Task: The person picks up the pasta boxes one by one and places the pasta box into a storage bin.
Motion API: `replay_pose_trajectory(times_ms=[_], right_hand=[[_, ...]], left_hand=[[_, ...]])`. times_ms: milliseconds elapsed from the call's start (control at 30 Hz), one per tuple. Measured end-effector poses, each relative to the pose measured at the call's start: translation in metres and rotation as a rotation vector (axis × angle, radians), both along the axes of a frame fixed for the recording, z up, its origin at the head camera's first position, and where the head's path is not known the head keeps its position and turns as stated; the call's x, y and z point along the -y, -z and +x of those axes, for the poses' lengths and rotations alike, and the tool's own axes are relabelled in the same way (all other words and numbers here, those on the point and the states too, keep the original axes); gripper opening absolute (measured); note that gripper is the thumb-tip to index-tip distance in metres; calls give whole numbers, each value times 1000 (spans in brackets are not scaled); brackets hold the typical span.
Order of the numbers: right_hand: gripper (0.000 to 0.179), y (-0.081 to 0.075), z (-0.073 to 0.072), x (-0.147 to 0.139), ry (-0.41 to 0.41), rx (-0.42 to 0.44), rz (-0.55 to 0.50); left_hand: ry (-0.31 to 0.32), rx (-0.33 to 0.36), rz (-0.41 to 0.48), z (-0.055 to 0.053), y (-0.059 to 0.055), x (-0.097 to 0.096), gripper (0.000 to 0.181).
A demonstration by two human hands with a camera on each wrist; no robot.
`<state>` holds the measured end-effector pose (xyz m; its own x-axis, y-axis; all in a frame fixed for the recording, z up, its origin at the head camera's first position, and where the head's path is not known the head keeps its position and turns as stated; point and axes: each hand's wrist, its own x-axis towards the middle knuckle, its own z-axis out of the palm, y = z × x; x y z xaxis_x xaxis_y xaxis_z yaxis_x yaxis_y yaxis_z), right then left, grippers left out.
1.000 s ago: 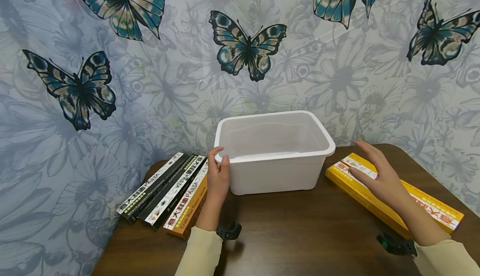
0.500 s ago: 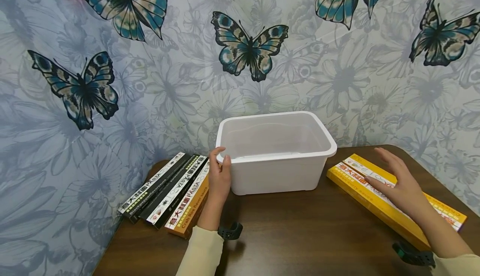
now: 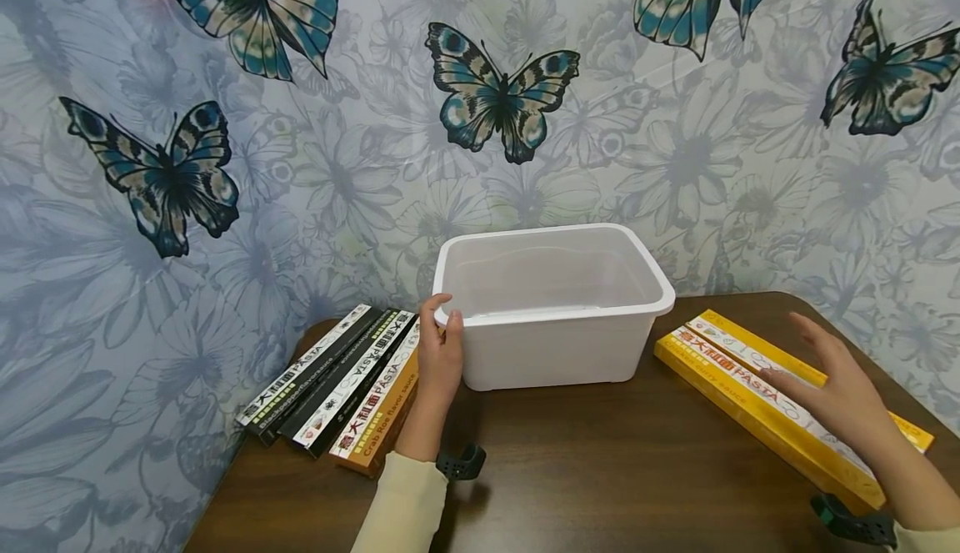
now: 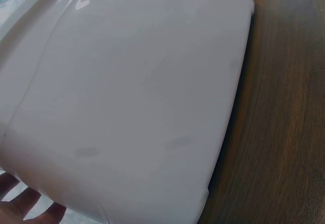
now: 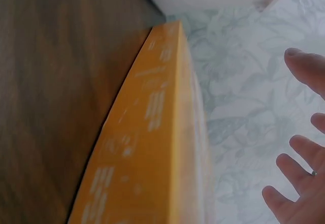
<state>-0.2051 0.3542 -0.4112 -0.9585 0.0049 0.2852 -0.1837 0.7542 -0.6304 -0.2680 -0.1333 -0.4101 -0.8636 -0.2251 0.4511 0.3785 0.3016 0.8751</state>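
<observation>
A white plastic bin (image 3: 547,349) stands upright at the table's middle, with nothing visible inside it. My left hand (image 3: 440,349) grips its left front corner, thumb in front and index finger at the rim; the left wrist view shows other fingers (image 4: 25,203) beyond the bin's side. My right hand (image 3: 847,386) hovers over two yellow pasta boxes (image 3: 765,403) lying side by side at the right, fingers spread and holding nothing. The right wrist view shows the side of the nearer yellow box, apart from the hand.
Left of the bin lie two black pasta boxes (image 3: 333,378) and an orange-brown crab roe pasta box (image 3: 378,411), slanted side by side. The brown wooden table (image 3: 600,470) meets a butterfly-patterned backdrop (image 3: 337,161) behind the bin.
My right hand has drawn back to the right and toward me over the yellow boxes, uncovering more of their tops. My left hand and the bin have stayed put.
</observation>
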Motion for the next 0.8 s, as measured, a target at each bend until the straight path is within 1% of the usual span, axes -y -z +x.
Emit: replay_pose_trajectory(times_ms=[100,233,300,467,567,633,800], right_hand=[[94,7,-1,-6,25,25,35],[95,15,-2,-14,53,35,76],[95,18,-2,-18,59,48,57],[94,23,0,-26,61,69,-28],[94,25,1,-30,75,64,-12],[92,27,1,-32,91,56,23],[89,32,1,-40,133,67,85]], left_hand=[[-7,-12,2,0,0,0,37],[5,-24,15,-2,1,1,37],[10,-24,20,-3,1,1,37],[16,-22,36,-3,1,0,38],[16,-22,38,-3,0,-1,39],[16,-19,33,-1,-3,-2,40],[32,-9,20,18,-25,-7,40]])
